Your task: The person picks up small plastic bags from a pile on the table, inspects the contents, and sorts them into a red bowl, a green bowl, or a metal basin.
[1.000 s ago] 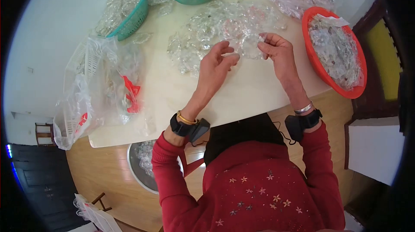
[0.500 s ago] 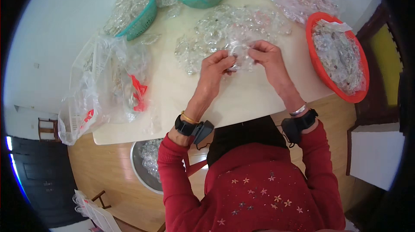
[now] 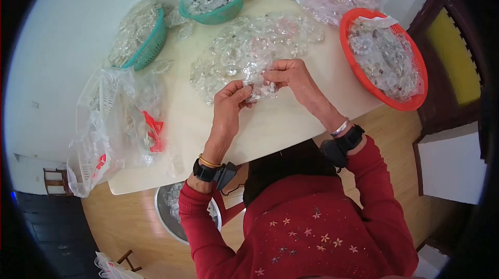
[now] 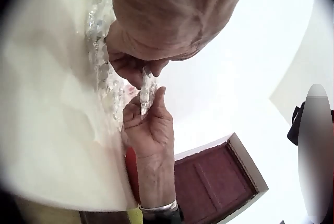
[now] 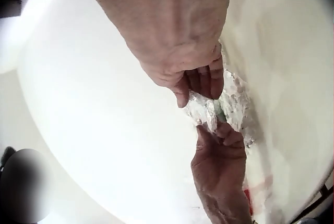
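Both hands hold a small clear plastic bag (image 3: pixel 260 85) between them, just in front of a spread pile of similar clear packets (image 3: pixel 234 42) on the table. My left hand (image 3: pixel 227 107) pinches its left side between thumb and fingers. The right hand (image 3: pixel 296 79) pinches the opposite side. In the left wrist view, the bag (image 4: pixel 148 92) spans the gap between the two hands, seen nearly edge-on. The right wrist view shows the crinkled bag (image 5: pixel 201 110) between the fingertips of both hands. Its contents are too small and shiny to make out.
A red basket (image 3: pixel 345 45) of packets stands on the right. Two green baskets, one upright (image 3: pixel 221 16) and one tilted (image 3: pixel 148 50), stand at the back. Plastic bags with red parts (image 3: pixel 117 118) lie on the left. Below the table edge (image 3: pixel 171 179) sits a metal basin (image 3: pixel 161 216).
One second ago my left hand was off the bag, fingers apart, while the right was at the pile's edge. Then the left hand took hold, and both now grip the bag nearer the table's front.
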Action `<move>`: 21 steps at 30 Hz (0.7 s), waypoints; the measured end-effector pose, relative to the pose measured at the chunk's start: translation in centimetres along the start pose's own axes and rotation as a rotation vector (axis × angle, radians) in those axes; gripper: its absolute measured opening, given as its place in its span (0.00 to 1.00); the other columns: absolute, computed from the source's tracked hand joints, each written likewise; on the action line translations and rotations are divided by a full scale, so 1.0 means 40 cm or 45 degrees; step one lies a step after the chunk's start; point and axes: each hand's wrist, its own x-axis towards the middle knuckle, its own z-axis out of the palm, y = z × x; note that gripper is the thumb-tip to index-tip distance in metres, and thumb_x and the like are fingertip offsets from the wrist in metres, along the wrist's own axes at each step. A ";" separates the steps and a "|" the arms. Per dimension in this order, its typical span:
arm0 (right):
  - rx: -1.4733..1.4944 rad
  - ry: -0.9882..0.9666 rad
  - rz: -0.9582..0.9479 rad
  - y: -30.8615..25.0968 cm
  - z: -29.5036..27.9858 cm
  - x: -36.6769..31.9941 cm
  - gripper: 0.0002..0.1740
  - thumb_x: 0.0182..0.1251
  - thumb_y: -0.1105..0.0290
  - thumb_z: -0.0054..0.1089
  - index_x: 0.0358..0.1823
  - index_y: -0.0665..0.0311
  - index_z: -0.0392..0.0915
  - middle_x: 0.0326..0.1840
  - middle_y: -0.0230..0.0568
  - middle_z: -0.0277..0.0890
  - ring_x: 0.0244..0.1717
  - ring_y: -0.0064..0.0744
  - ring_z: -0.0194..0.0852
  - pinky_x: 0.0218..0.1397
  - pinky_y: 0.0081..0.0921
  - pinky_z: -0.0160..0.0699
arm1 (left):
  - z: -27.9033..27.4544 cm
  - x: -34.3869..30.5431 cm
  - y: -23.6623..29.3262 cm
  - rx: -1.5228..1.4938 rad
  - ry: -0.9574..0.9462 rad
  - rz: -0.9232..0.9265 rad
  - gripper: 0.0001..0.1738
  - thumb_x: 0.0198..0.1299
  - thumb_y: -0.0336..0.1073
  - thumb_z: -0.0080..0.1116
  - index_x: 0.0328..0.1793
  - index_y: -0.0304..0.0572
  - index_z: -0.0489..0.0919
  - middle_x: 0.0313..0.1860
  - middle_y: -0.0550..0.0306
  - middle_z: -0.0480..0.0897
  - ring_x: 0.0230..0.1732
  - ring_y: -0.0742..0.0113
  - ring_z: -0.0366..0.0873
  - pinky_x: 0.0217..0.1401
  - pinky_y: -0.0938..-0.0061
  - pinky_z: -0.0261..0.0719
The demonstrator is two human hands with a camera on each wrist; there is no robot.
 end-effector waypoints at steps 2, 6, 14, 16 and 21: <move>0.050 -0.026 0.056 -0.003 -0.015 -0.004 0.07 0.57 0.71 0.60 0.29 0.68 0.79 0.24 0.32 0.76 0.23 0.20 0.71 0.30 0.19 0.71 | 0.004 0.001 -0.004 -0.029 -0.019 -0.023 0.06 0.60 0.31 0.53 0.40 0.37 0.77 0.32 0.62 0.79 0.32 0.75 0.73 0.37 0.80 0.71; 0.021 -0.132 0.114 -0.025 -0.010 -0.010 0.08 0.59 0.69 0.58 0.27 0.68 0.78 0.23 0.33 0.75 0.22 0.22 0.72 0.28 0.21 0.73 | -0.013 -0.015 0.001 -0.012 0.028 -0.069 0.07 0.59 0.32 0.54 0.40 0.37 0.78 0.31 0.62 0.79 0.31 0.74 0.74 0.36 0.79 0.71; -0.147 0.160 0.056 -0.001 -0.075 0.057 0.11 0.63 0.66 0.55 0.36 0.68 0.78 0.23 0.34 0.74 0.21 0.22 0.71 0.25 0.18 0.72 | -0.122 -0.073 0.079 -0.133 0.253 -0.038 0.08 0.62 0.35 0.53 0.40 0.38 0.75 0.31 0.61 0.76 0.30 0.71 0.76 0.34 0.78 0.74; -0.244 0.139 0.005 0.025 -0.102 0.095 0.10 0.63 0.66 0.55 0.38 0.67 0.78 0.22 0.33 0.74 0.20 0.21 0.70 0.24 0.17 0.70 | -0.145 -0.073 0.085 -0.233 0.212 -0.087 0.07 0.63 0.34 0.51 0.40 0.37 0.75 0.32 0.60 0.77 0.30 0.70 0.77 0.33 0.79 0.75; -0.624 0.221 -0.187 0.063 -0.100 0.128 0.11 0.64 0.67 0.54 0.43 0.64 0.78 0.19 0.30 0.73 0.16 0.17 0.65 0.19 0.15 0.64 | -0.206 -0.070 0.141 -0.233 0.320 0.006 0.07 0.64 0.33 0.49 0.39 0.37 0.74 0.32 0.57 0.77 0.29 0.70 0.77 0.32 0.78 0.76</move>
